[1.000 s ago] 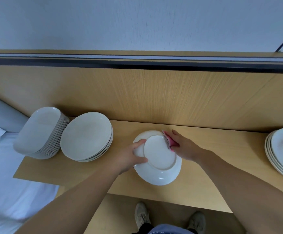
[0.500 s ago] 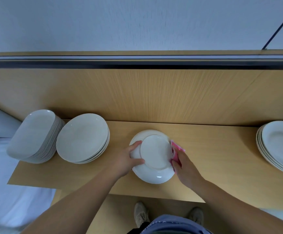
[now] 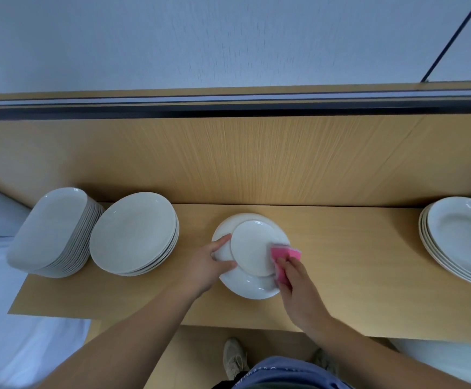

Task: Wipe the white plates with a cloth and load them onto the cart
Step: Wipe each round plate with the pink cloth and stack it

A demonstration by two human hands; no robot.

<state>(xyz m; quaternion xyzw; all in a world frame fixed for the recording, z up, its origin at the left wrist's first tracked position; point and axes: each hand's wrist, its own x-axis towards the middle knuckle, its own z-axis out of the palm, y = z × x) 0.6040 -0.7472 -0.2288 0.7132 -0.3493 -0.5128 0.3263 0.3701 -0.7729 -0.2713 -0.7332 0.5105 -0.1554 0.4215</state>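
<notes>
The white plate (image 3: 252, 248) sits mid-table, held just above a larger plate (image 3: 249, 284) that lies flat on the wooden table (image 3: 355, 276). It's round, so there's no real long axis to speak of; its pale face is turned up toward the camera, tilted a little, and whether that is the top or the underside I can't tell for sure. The left hand (image 3: 209, 265) pinches its left rim, thumb over the edge, fingers curled beneath. The right hand (image 3: 296, 279) is closed around a pink cloth (image 3: 284, 256), pressing it against the plate's right rim, fingers together over the fabric.

To do this well, I'd say: keep the left grip firm while the cloth sweeps round the rim, turning the plate bit by bit so every part of the edge gets covered, and hold it low over the big plate in case it slips.

On the left stand two stacks, an oval-dish stack (image 3: 51, 234) at the table's far-left end and a round-plate stack (image 3: 134, 234) beside it. Another pile (image 3: 461, 242) waits at the right end. No cart is in view.
</notes>
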